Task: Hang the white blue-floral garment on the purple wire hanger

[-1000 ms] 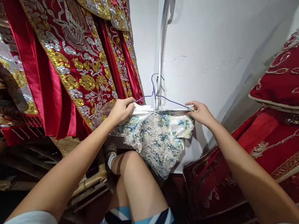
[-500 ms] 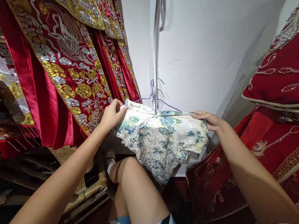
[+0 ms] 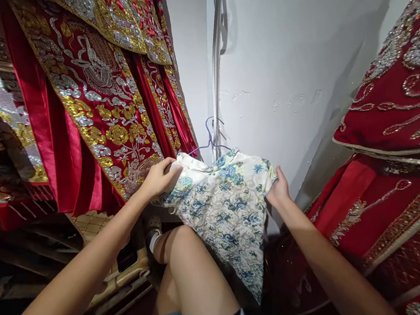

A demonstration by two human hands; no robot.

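A white blouse with blue and yellow flowers (image 3: 228, 195) hangs on a thin purple hanger (image 3: 210, 137) in front of the wall. My left hand (image 3: 160, 178) pinches its left shoulder between thumb and fingers. At the other side, my right hand (image 3: 278, 188) is closed on the short sleeve's edge, with some fingers hidden behind the cloth. The blouse's body drapes down beside my bare knee.
Red garments with gold and silver embroidery (image 3: 118, 132) hang on the left, and beaded red garments (image 3: 398, 133) on the right. A bamboo seat (image 3: 128, 274) is low at the left. A white wall (image 3: 274, 58) with a vertical pole stands ahead.
The blouse now hangs longer and more spread out, its hem lower and further right. My right hand has moved left and down, from the shoulder's top edge to the sleeve edge.
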